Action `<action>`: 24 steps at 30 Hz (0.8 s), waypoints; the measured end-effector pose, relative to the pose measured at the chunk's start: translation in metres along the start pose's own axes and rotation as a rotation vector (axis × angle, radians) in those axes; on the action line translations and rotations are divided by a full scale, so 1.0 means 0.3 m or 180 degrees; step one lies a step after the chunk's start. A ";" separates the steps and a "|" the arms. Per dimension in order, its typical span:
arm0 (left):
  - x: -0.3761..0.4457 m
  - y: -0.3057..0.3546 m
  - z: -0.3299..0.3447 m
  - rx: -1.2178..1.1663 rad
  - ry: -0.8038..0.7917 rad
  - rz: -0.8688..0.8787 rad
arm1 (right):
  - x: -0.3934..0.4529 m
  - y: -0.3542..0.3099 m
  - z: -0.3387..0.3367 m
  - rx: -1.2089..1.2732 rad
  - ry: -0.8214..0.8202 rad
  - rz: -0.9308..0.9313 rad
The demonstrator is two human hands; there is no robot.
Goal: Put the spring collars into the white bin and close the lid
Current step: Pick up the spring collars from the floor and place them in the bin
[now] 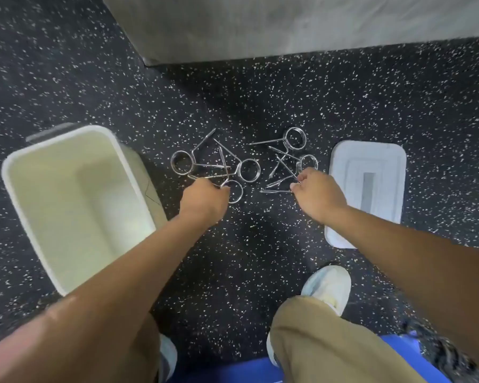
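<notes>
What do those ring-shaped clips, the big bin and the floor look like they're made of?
The shiny silver spring collars look like polished steel wire, judging by their bright glints. The open white bin seems smooth matte plastic. The black floor flecked with white looks like rubber gym matting, though that's a guess.

You're looking at spring collars (248,170) of bright wire metal, chromed by the look of it, glossy enough to catch white highlights along each coil and handle. The floor (260,100) under them looks like rubber: matt black, finely grained, flecked all over with white. Your white bin (75,194) reads as smooth plastic with a soft satin sheen, creamy inside. Its lid (368,186) is the same smooth plastic, paler and duller, with 1 grey matt strip set in the middle. Your trousers (324,341) are tan woven cloth, matt and creased. The grey block (288,26) at the top looks matt and faintly mottled.
</notes>
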State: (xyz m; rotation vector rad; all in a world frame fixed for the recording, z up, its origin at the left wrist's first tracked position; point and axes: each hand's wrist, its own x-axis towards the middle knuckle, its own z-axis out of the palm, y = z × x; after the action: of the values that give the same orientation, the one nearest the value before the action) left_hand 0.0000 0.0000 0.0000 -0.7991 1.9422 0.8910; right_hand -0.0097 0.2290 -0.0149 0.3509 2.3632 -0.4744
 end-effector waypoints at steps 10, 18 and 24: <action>0.191 -0.040 0.137 0.0842 0.0657 0.0181 | 0.142 0.046 0.101 -0.1230 0.0555 -0.0261; 0.257 -0.090 0.158 0.1391 0.1006 0.0728 | 0.185 0.078 0.112 -0.1843 0.0500 -0.0783; 0.212 -0.038 0.095 0.1876 0.0866 0.1124 | 0.159 0.109 0.077 -0.2210 0.0478 -0.1229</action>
State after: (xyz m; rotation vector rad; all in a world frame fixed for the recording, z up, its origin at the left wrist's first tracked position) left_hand -0.0076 0.0046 -0.0700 -0.2380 2.4598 0.3627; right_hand -0.0186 0.2543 -0.0712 -0.4060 2.5681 0.2285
